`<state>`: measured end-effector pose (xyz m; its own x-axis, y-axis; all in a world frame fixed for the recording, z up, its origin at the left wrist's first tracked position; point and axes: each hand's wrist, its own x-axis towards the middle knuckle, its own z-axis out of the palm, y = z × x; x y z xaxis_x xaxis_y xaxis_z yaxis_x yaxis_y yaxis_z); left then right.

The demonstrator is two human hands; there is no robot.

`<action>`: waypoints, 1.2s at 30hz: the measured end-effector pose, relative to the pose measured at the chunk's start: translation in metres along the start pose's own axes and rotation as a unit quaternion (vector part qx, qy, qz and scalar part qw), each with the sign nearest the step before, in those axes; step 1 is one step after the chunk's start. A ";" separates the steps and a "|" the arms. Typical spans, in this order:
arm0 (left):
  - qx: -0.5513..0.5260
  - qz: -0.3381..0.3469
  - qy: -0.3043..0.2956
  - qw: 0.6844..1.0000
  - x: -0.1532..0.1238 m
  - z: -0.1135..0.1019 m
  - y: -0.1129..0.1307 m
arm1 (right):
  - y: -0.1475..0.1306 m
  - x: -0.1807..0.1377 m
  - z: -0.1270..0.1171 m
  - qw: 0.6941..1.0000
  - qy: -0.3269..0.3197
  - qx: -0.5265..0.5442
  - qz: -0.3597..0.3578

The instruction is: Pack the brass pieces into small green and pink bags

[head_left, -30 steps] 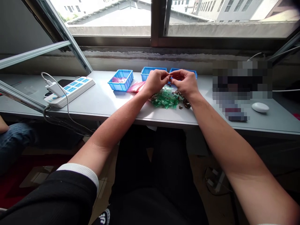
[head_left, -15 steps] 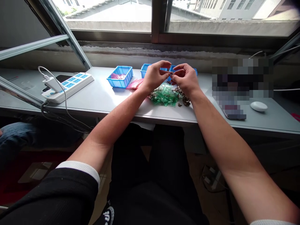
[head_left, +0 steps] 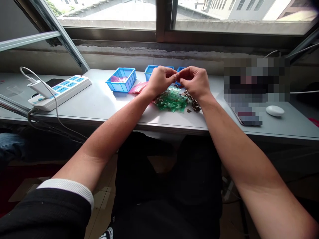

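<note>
My left hand [head_left: 159, 79] and my right hand [head_left: 195, 81] meet above the grey desk [head_left: 104, 103], fingertips pinched together on a small item too tiny to name. Just below them lies a heap of small green plastic pieces [head_left: 171, 102], with a smaller pile of dark brown metal parts [head_left: 193, 103] at its right. Two blue bins [head_left: 151, 70] sit behind my hands, mostly hidden. A pink bag [head_left: 138, 87] lies left of my left wrist.
A third blue bin [head_left: 121, 79] with pink contents stands further left. A white and blue power strip [head_left: 58, 91] with a plugged charger sits at the far left. A white mouse [head_left: 274, 110] and a dark flat device [head_left: 248, 118] lie at the right.
My left fingers, spread half a second ago, have closed again against my right fingertips. The view has shifted slightly right and down.
</note>
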<state>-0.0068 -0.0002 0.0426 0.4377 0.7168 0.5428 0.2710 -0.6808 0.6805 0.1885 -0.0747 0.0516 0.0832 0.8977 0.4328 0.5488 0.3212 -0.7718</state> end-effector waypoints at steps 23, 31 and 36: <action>-0.074 -0.016 0.033 0.997 0.004 0.003 -0.001 | 0.019 0.011 0.005 0.996 0.051 0.067 -0.027; -0.091 -0.023 0.007 0.996 0.001 0.001 -0.002 | 0.014 0.008 0.004 0.996 0.037 0.055 -0.053; -0.102 -0.014 0.010 0.995 0.004 0.004 -0.009 | 0.019 0.012 0.002 0.996 0.058 0.072 -0.018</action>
<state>-0.0041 0.0086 0.0368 0.4142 0.7399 0.5301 0.1033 -0.6168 0.7803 0.1982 -0.0566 0.0409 0.1652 0.8463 0.5064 0.4283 0.4010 -0.8098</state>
